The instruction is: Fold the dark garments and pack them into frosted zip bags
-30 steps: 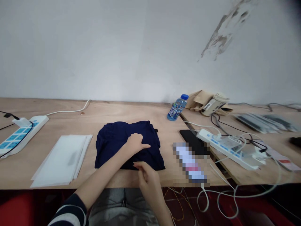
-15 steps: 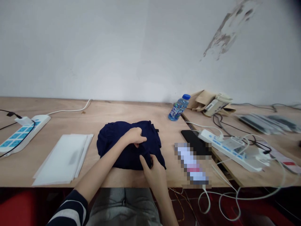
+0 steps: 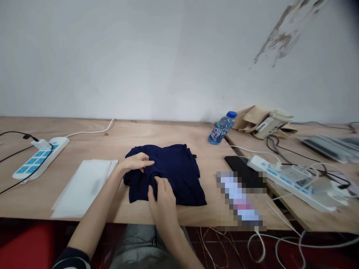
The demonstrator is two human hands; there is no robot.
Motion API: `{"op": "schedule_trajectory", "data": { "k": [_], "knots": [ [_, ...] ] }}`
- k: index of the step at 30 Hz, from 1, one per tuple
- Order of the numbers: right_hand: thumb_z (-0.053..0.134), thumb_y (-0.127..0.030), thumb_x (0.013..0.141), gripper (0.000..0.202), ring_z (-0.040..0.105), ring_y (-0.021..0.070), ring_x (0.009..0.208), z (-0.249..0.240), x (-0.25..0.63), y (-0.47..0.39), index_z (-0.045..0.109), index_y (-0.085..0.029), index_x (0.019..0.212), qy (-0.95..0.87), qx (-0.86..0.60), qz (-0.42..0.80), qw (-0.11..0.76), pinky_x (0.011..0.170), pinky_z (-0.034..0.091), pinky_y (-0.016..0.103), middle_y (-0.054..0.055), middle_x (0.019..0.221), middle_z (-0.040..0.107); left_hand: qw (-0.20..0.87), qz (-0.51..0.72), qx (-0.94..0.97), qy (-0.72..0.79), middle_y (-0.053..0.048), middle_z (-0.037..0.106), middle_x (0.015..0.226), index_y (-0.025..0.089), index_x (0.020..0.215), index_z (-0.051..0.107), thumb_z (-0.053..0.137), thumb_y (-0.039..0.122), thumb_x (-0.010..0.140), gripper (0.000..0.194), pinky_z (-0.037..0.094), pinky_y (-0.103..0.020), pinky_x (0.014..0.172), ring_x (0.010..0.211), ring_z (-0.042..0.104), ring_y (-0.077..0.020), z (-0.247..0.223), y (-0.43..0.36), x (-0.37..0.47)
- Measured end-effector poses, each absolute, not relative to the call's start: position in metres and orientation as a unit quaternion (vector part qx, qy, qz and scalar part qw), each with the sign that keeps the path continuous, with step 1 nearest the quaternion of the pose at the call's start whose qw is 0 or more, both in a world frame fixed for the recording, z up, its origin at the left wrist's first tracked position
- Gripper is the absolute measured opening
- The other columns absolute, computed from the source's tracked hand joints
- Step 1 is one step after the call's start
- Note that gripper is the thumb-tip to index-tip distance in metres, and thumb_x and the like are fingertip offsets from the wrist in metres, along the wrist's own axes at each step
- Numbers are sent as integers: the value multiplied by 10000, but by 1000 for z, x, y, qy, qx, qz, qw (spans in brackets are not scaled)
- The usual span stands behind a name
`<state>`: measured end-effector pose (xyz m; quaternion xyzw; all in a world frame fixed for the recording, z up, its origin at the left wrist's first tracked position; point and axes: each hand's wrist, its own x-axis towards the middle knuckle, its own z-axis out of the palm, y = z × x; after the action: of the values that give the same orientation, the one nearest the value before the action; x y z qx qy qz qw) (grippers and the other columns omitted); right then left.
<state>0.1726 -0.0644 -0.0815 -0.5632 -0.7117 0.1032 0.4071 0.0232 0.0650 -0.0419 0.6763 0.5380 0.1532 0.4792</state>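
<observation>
A navy blue garment, loosely folded with rumpled edges, lies on the wooden table in front of me. My left hand is on its left part, one digit stretched to the right and the other fingers curled into the cloth. Just below and to the right, my right hand touches the front of the garment, thumb and fingers apart. A raised crease runs between the two hands. The right part of the garment lies fairly flat, with a small dark tag at its right edge.
White translucent bags lie to the left, beside a power strip. On the right are a blue-capped bottle, a black phone, a blurred-out phone, another power strip with cables, and a paper cup.
Both hands have moved left across the garment, and its right part is now uncovered and flatter. The camera view has shifted slightly, so the surroundings appear further right.
</observation>
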Motion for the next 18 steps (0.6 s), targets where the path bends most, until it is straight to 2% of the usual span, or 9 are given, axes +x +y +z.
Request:
{"op": "schedule_trajectory", "data": {
  "k": [4, 7, 9, 12, 15, 18],
  "knots": [
    [473, -113, 859, 399, 600, 299, 1038, -92, 149, -72, 533, -110, 1253, -779, -490, 152, 360, 884, 540, 471, 174, 1133, 631, 402, 161, 654, 620, 19, 566, 588, 165, 756, 589, 631, 450, 767, 287, 480, -255, 560, 583, 578, -142, -60, 57, -6],
    [461, -90, 857, 429, 564, 285, 1172, -93, 150, -81, 526, -109, 1281, -819, -409, 195, 353, 976, 515, 453, 175, 1248, 607, 304, 189, 638, 682, -21, 639, 706, 175, 872, 612, 630, 335, 781, 186, 489, -303, 676, 687, 616, -181, -66, 43, -9],
    [424, -76, 879, 389, 582, 238, 1165, -87, 158, -84, 556, -146, 1238, -817, -368, 225, 383, 976, 523, 394, 141, 1230, 627, 244, 212, 629, 707, -54, 668, 817, 182, 974, 608, 566, 288, 834, 181, 482, -350, 790, 801, 636, -211, -62, 30, -1],
    [390, -76, 911, 322, 636, 185, 1035, -78, 176, -80, 598, -192, 1128, -761, -390, 227, 466, 897, 548, 329, 97, 1078, 675, 133, 267, 667, 683, -94, 668, 1037, 198, 1137, 576, 427, 283, 930, 270, 448, -392, 939, 1022, 618, -234, -54, 8, 21],
    [410, -107, 925, 278, 627, 202, 1007, -79, 193, -66, 623, -194, 1082, -712, -476, 156, 493, 892, 534, 374, 102, 1036, 671, 55, 264, 762, 589, -95, 539, 1362, 245, 1244, 567, 376, 327, 970, 344, 377, -437, 1069, 1296, 468, -261, -57, -11, 37],
    [434, -141, 926, 278, 609, 233, 1061, -96, 203, -56, 646, -188, 1100, -736, -501, 127, 437, 923, 519, 433, 117, 1106, 672, 40, 206, 793, 572, -70, 352, 1540, 326, 1363, 498, 395, 379, 971, 409, 307, -555, 1106, 1431, 276, -334, -82, -21, 39]
  ]
}}
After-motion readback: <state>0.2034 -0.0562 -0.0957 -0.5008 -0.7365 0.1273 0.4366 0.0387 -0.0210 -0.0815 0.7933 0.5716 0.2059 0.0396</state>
